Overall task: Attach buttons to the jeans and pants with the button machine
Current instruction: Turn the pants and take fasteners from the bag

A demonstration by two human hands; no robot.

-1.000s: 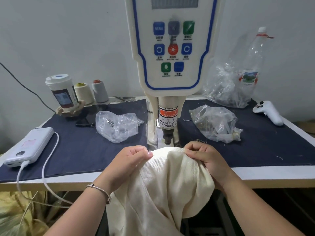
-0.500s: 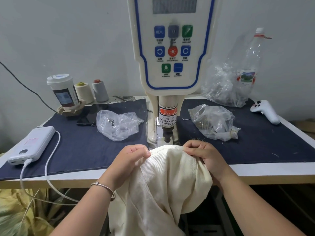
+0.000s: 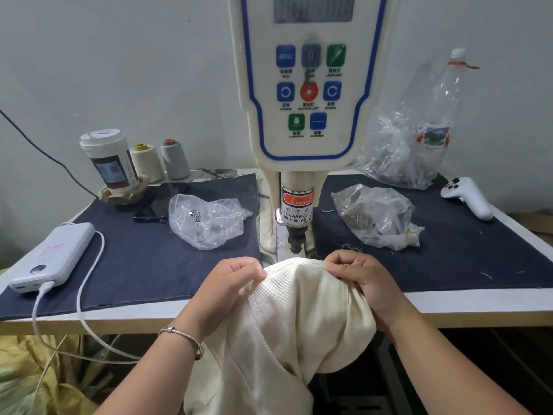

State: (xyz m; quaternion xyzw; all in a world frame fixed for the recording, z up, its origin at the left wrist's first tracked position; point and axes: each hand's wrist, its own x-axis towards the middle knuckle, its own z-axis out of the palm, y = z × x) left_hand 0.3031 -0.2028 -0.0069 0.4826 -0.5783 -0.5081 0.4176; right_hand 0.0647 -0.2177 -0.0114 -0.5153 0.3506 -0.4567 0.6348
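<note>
Cream pants (image 3: 293, 319) hang off the table's front edge, their top edge lifted just in front of the button machine (image 3: 302, 121). The machine's dark punch head (image 3: 295, 239) stands right above and behind that edge. My left hand (image 3: 232, 283) pinches the fabric at its left corner. My right hand (image 3: 356, 277) grips the fabric at the right corner, fingers curled over it. A clear bag with metal buttons (image 3: 206, 218) lies left of the machine. Another clear bag of small parts (image 3: 377, 215) lies to its right.
A dark blue cloth (image 3: 143, 259) covers the table. A white power bank (image 3: 52, 256) with a cable sits at the left. A cup (image 3: 109, 161), two thread cones (image 3: 161, 160) and a phone stand behind. A plastic bottle (image 3: 443, 115), a large bag and a white controller (image 3: 466, 197) are at the right.
Both hands keep hold of the cream fabric and have eased it slightly down and toward me. The camera view shifted a little.
</note>
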